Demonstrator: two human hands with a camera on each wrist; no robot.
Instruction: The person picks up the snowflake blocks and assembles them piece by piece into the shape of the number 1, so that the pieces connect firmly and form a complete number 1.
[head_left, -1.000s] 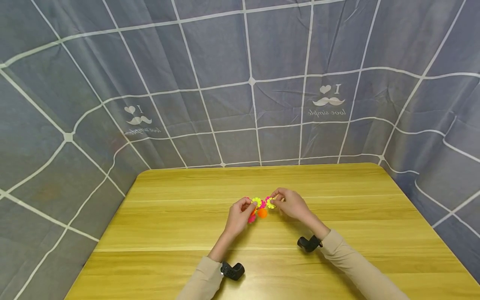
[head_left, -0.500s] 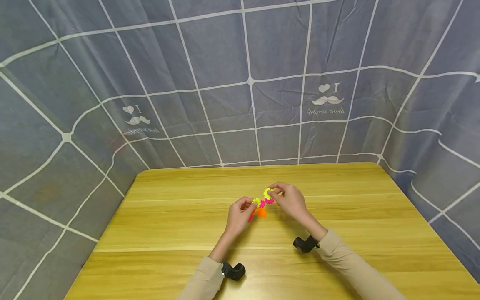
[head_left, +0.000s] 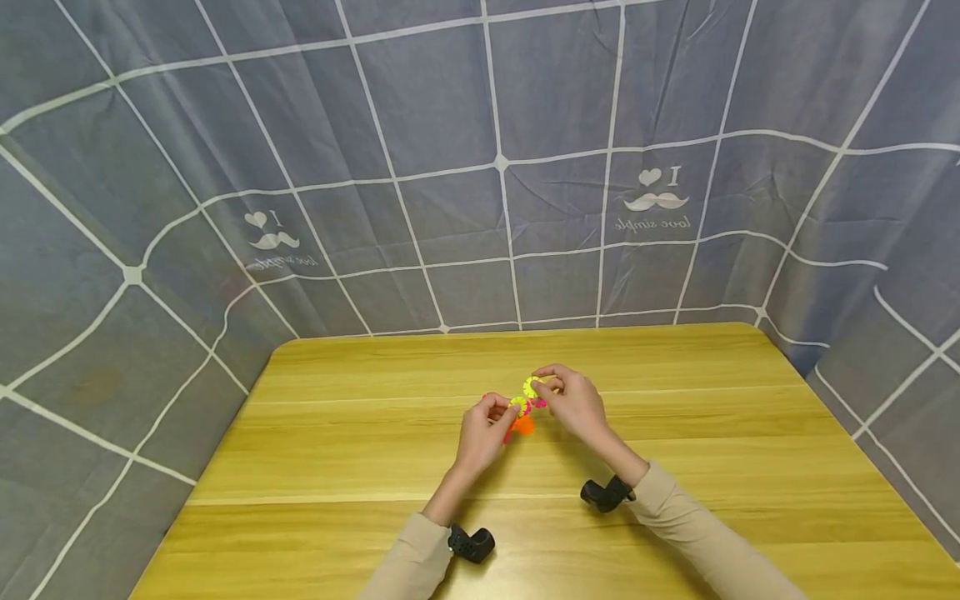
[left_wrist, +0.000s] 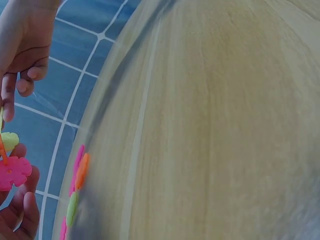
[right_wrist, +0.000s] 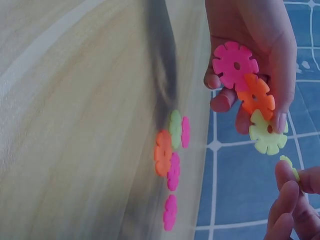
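My left hand pinches a yellow-green flower-shaped building disc, notched round its rim. Joined to that disc are an orange disc and a pink disc, making a short chain. Between thumb and fingers my right hand pinches one other yellow-green disc, seen nearly edge-on in the right wrist view. A small gap parts it from the chain there. In the left wrist view both hands show only in part at the left edge.
Loose discs lie on the wooden table below the hands: an orange one, a yellow-green one and several pink ones. A grey curtain with white lines hangs behind the table.
My right hand has lifted its yellow-green disc away from the loose discs, toward the table's far side and slightly left. My left hand has shifted a little right with its chain.
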